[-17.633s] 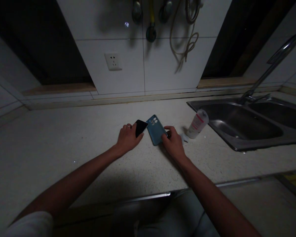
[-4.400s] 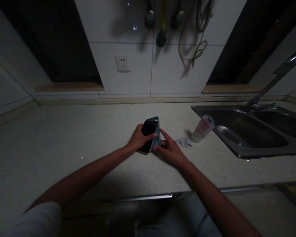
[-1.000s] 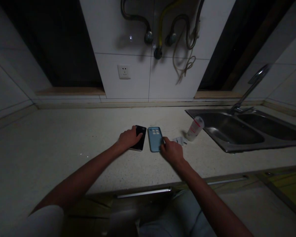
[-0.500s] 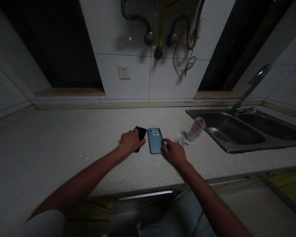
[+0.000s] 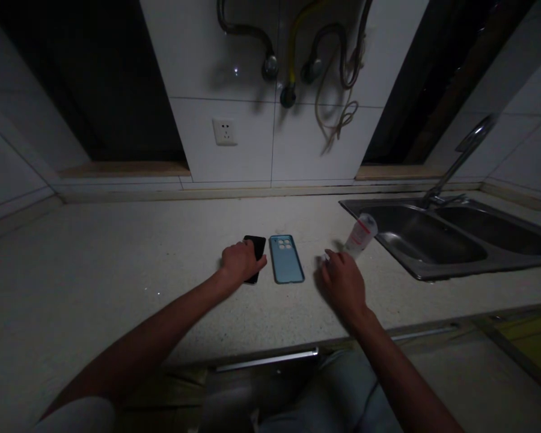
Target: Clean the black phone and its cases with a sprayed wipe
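Black phone [image 5: 256, 249], glossy flat slab with rounded corners, lies flat on the counter [image 5: 117, 258], about midway between the counter's front and back edges. Its long axis runs front to back, its top end tilted slightly rightward. The left hand [image 5: 241, 263] sits palm down over its lower left part, fingers curled across the face. Grip on the phone: cannot tell if it is pinched, as the thumb is hidden.

Blue phone case [image 5: 287, 258], matte rounded rectangle, lies just right of the phone, not touching it, long axis also front to back. Its camera cutouts are at the far end, toward the upper left.

Right hand [image 5: 342, 282] is palm down, well right of the case, fingers loosely spread and holding nothing visible. Its fingertips [image 5: 328, 257] are just beside a white paper scrap [image 5: 325, 258], mostly hidden, and near a white plastic tube [image 5: 360, 236] with a red band, which stands tilted by the sink.

Counter: pale speckled stone. Steel double sink [image 5: 415, 234] is set in at right, with a curved chrome faucet [image 5: 460, 159] behind it. Behind the counter: white tile wall with a wall socket [image 5: 224, 132] and hanging hoses [image 5: 293, 60].
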Tool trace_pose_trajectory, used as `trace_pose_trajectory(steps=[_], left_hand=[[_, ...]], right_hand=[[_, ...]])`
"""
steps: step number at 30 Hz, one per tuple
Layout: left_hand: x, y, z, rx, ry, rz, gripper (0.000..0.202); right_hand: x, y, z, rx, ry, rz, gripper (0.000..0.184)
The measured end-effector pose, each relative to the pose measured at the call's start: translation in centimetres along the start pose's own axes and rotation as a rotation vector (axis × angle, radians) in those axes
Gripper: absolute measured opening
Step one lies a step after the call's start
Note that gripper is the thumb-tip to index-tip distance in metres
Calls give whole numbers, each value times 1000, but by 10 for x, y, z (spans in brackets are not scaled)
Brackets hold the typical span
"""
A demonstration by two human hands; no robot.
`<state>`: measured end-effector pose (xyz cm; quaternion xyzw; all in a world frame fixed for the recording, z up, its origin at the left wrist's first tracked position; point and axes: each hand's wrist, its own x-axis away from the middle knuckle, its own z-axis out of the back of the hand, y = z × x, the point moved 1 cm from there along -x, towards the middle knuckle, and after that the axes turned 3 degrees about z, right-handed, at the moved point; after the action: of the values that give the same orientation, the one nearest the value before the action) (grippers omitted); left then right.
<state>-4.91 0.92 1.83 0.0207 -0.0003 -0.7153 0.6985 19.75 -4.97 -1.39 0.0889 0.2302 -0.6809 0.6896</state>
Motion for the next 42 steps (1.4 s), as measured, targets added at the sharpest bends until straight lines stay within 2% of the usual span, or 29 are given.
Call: trace_pose_trajectory(steps=[4,9,12,14,16,18,19,21,23,25,28,31,38,42], left_hand=[[1,2,0,4,7,3,64],[-2,-1,1,16,-4,-13,74],[-4,-5,10,37,-19,10,80],[-4,-5,20,65,35,9,77],[0,-1,29,162,100,-73,69],[7,8,35,376,107,-215,61],[12,14,35,522,74,-294,65],[21,28,31,857,-75,-392,75],[28,41,22,1153,-266,-393,80],[33,51,14,1324,-392,-370,84],[38,59,9,1450,-520,-416,69],[39,60,10,1507,-584,-480,53],[36,53,10,1347,-432,-448,25],[37,50,4,1265,-399,-461,17]], right_hand=[[2,11,7,164,-92,-20,31],[2,23,9,118,-122,-6,31],[1,28,7,-129,-21,7,29],[2,29,7,-400,88,-36,31],[2,26,9,-671,171,-118,34],[3,20,12,-885,206,-197,35],[3,16,14,-972,210,-221,35],[3,7,18,-1117,199,-253,34],[2,-3,23,-1213,182,-224,34],[1,-12,27,-1263,154,-167,32],[-2,-23,32,-1268,107,-86,30],[-1,-28,30,-1276,48,-70,29],[7,-22,12,-1306,-23,-158,30],[10,-14,7,-1276,-30,-205,32]])
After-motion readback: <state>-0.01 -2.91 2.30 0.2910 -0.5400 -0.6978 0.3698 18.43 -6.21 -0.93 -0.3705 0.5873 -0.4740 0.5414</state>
